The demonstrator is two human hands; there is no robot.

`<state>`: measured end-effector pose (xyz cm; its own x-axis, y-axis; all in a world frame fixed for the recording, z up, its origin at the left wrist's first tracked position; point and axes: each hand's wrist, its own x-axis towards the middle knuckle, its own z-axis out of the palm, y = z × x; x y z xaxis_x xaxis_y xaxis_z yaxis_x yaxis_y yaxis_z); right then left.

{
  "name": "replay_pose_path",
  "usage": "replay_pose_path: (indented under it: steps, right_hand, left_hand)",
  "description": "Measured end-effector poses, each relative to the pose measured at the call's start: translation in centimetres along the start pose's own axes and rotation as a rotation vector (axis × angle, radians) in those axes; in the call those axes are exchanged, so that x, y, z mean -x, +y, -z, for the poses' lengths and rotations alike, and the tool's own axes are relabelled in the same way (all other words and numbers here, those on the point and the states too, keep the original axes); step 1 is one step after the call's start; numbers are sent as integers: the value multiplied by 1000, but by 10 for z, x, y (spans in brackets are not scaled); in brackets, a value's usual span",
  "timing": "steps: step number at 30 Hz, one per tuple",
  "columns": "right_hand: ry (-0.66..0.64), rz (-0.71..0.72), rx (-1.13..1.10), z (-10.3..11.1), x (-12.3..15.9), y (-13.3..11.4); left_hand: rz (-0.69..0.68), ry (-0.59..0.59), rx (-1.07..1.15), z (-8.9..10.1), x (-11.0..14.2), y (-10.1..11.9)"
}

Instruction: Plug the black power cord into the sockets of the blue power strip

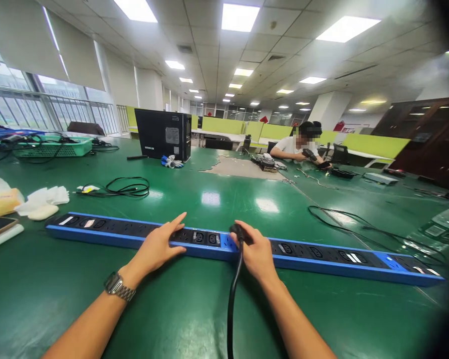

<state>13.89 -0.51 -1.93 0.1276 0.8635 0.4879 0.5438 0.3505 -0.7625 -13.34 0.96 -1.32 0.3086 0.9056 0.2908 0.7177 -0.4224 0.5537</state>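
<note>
Power strip [205, 252] lies under both hands — left hand [159, 248] spread wide, probably to steady it; right hand [255, 245] grips black plug [236, 230] over a socket.

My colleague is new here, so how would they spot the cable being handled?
Across the green table lies a long blue power strip. Near its middle, the right hand holds the plug of the thick black cable. Unlike the thinner loose cables nearby, this one runs from that hand to the picture's bottom edge.
</note>
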Motion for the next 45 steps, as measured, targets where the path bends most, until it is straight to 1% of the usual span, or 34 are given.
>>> replay_pose_path:
  steps: [2, 4, 8, 11, 16, 18, 20, 22, 25, 28, 31, 33, 35, 37, 38, 39, 41, 43, 45]
  right_hand:
    - [-85, -1, 12, 7, 3, 10]
    - [-149, 46, 22, 6, 6, 11]
    - [-173, 105, 125, 0, 7, 4]
    - [-196, 107, 196, -1, 5, 4]
    - [-251, 106, 233, 2, 3, 7]
    - [-293, 127, 220, 5, 2, 8]
    - [-320, 171, 217, 9, 1, 10]
    - [-285, 192, 245, 13, 1, 13]
    - [-219, 142, 314, 17, 1, 17]
    - [-269, 127, 379, 20, 2, 15]
    - [-315, 147, 431, 19, 4, 9]
    - [-303, 138, 442, 19, 5, 7]
    - [-272, 126, 444, 18, 6, 6]
    - [-259, 135, 449, 17, 7, 6]
    - [-259, 142, 455, 16, 7, 6]
    - [-261, 147, 463, 15, 7, 6]
    - [-266, 149, 482, 13, 7, 5]
    - [-267, 150, 492, 12, 7, 4]
    - [-262, 158, 490, 13, 8, 4]
  left_hand:
    - [-15, 13, -13, 0, 1, 1]
    - [-33, 31, -22, 0, 1, 3]
    - [-26, 79, -24, -2, 2, 10]
    - [-22, 97, -16, -8, 2, 19]
    - [-112, 101, 18, -31, -7, 47]
    - [-194, 81, 75, -42, -13, 60]
    - [-307, 44, 120, -53, -19, 72]
    - [-365, 25, 123, -61, -25, 81]
    - [-338, 45, 84, -71, -31, 87]
    - [-329, 91, 118, -75, -34, 90]
    - [-374, 215, 164, -70, -33, 90]
    - [-381, 295, 159, -59, -31, 85]
    - [-314, 361, 142, -42, -26, 71]
    - [-183, 419, 122, -23, -19, 50]
    - [-114, 427, 112, -15, -15, 38]
    - [-59, 415, 110, -8, -12, 27]
    - [-14, 332, 117, 2, -5, 10]
    - [-27, 245, 115, 4, -2, 3]
    - [-54, 199, 87, 2, -1, 3]
